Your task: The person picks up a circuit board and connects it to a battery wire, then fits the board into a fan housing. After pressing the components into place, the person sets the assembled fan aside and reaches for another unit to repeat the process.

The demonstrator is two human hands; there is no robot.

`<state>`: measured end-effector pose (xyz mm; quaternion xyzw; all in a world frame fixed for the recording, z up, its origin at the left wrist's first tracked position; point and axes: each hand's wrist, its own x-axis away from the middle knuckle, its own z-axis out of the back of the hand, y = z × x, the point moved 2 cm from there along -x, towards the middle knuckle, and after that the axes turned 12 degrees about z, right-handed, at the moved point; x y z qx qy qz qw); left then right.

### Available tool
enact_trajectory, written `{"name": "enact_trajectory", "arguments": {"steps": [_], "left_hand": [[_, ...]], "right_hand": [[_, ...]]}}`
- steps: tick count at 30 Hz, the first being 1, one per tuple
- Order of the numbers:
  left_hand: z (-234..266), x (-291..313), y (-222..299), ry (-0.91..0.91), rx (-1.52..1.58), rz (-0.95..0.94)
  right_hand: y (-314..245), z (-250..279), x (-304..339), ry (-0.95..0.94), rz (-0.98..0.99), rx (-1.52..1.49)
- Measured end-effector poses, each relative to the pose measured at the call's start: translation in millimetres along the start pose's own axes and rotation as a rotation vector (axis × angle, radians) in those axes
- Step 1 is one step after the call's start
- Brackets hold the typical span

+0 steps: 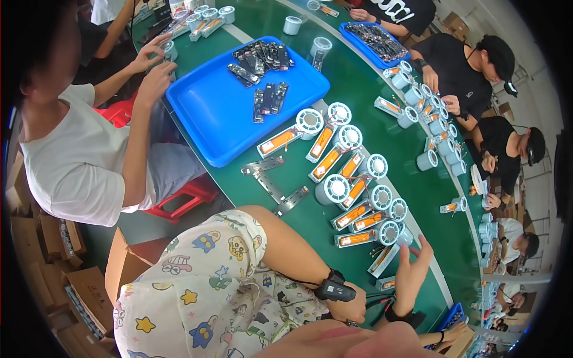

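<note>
My left hand (351,306), with a black device strapped at its wrist, is low over the table's near edge, back upward; its fingers are hidden. My right hand (412,275) is raised just beside it, fingers stretched apart and nothing visible between them. Close to the right hand's fingertips lies a light blue fan handle (383,261). Under the hands another fan handle (387,284) shows partly, with dark and red wires (379,298) near it. Ahead stand several handheld fans (356,238) with round grilled heads and orange batteries in their opened handles.
A blue tray (203,140) holds several dark handle covers (270,98). Three loose covers (289,201) lie on the green table (325,230). At left a co-worker (89,149) handles a part; more co-workers (477,71) sit across. Cardboard boxes (89,292) stand lower left.
</note>
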<state>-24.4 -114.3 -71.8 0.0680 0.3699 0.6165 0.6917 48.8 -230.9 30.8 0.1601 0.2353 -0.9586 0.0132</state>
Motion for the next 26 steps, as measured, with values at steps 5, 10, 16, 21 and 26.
{"name": "enact_trajectory", "arguments": {"steps": [5, 10, 16, 21, 26], "left_hand": [[2.6, -0.8, 1.6, 0.026, 0.004, -0.012], [-0.3, -0.7, 3.0, 0.011, -0.014, -0.023], [-8.5, -3.8, -2.8, 0.001, -0.011, -0.025], [-14.1, -2.9, -6.8, -0.012, -0.013, 0.005], [-16.8, -5.6, -7.5, -0.025, -0.014, 0.034]], "right_hand": [[23.9, -18.8, -22.4, -0.141, 0.066, 0.12], [33.7, -19.3, -30.8, -0.138, -0.203, -0.122], [46.2, -25.1, -44.2, -0.203, -0.19, -0.022], [53.6, -16.5, -36.9, -0.11, -0.306, -0.263], [66.3, -15.2, -23.0, -0.063, -0.425, -0.704]]}}
